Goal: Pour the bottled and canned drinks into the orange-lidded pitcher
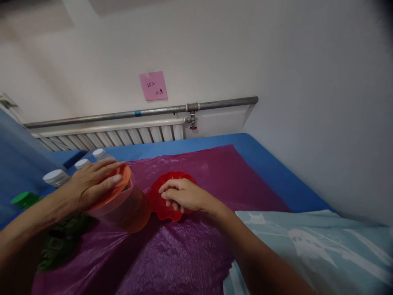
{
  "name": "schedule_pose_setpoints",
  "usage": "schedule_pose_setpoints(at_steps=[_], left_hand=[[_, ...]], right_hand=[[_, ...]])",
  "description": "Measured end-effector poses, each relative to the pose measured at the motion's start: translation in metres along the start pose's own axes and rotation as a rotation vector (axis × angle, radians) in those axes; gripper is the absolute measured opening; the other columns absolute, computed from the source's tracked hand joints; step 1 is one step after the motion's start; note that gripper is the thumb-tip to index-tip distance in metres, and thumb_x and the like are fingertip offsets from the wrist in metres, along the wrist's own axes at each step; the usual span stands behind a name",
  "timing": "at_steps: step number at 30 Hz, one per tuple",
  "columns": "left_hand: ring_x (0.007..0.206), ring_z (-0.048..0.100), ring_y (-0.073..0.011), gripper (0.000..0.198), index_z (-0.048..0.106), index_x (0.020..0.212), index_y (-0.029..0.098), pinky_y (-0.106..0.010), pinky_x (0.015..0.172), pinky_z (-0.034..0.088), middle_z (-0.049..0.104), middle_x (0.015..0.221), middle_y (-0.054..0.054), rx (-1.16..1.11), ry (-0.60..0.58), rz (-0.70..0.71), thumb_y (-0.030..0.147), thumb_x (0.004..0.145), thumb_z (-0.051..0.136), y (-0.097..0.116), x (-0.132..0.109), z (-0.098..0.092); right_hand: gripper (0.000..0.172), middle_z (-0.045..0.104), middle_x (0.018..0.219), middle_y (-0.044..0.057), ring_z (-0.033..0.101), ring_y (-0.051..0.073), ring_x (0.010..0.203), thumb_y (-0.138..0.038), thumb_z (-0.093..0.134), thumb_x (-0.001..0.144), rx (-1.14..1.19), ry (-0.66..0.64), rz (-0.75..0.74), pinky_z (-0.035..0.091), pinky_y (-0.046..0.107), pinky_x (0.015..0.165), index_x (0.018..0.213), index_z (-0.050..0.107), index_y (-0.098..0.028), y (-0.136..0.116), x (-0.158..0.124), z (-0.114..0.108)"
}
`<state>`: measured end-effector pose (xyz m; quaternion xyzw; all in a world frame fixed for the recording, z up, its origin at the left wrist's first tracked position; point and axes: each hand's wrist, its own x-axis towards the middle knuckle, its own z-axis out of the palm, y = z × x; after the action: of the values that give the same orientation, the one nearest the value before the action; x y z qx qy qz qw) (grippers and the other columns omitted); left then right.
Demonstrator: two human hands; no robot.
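Observation:
My left hand point(92, 184) lies with stretched fingers across the orange lid point(123, 177) of a clear plastic pitcher point(118, 211). An orange-brown tint shows in the pitcher's lower part. Over a red dish with a scalloped rim point(159, 205) is my right hand point(181, 194), its fingers curled in and the thumb close against the index finger. Whatever the fingertips may hold is too small or hidden to make out. The dish stands just right of the pitcher, on a purple plastic sheet point(184, 254).
Several bottles with white caps point(56, 177) and one green cap point(26, 199) stand left of the pitcher. A dark green strap-like item point(55, 250) lies below them. Light blue patterned fabric point(285, 237) covers the right front. A radiator point(147, 134) and pipe point(221, 103) run along the wall.

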<state>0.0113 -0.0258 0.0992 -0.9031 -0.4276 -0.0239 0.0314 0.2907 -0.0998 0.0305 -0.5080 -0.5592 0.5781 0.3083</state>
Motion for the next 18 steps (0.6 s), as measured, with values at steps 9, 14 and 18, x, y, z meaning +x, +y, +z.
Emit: schedule_pose_setpoints(at_steps=[9,14,18], left_hand=[[0.122,0.054,-0.0355,0.059,0.065,0.121,0.015,-0.061,0.102,0.045,0.061,0.129,-0.016,0.172,0.071,0.13,0.04,0.095,0.017,0.011,0.03,0.027],[0.118,0.058,-0.0336,0.08,0.068,0.114,0.014,-0.055,0.103,0.047,0.065,0.123,-0.016,0.075,0.144,0.087,0.06,0.091,0.007,0.023,0.03,0.015],[0.13,0.049,-0.0322,0.065,0.054,0.131,0.008,-0.049,0.112,0.039,0.055,0.135,-0.019,-0.014,0.562,-0.208,0.057,0.093,0.033,0.057,0.006,0.002]], right_hand=[[0.018,0.057,0.065,-0.003,0.051,0.007,0.052,-0.012,0.049,0.086,-0.03,0.025,0.016,0.034,0.016,0.043,0.093,0.065,-0.017,0.005,0.005,0.002],[0.018,0.058,0.068,-0.002,0.05,0.007,0.053,-0.009,0.05,0.085,-0.022,0.072,-0.008,0.035,0.017,0.043,0.091,0.065,-0.016,0.004,0.004,0.004],[0.015,0.058,0.068,-0.002,0.05,0.006,0.053,-0.01,0.05,0.086,0.046,0.147,-0.068,0.039,0.017,0.048,0.09,0.064,-0.015,0.003,0.003,0.007]])
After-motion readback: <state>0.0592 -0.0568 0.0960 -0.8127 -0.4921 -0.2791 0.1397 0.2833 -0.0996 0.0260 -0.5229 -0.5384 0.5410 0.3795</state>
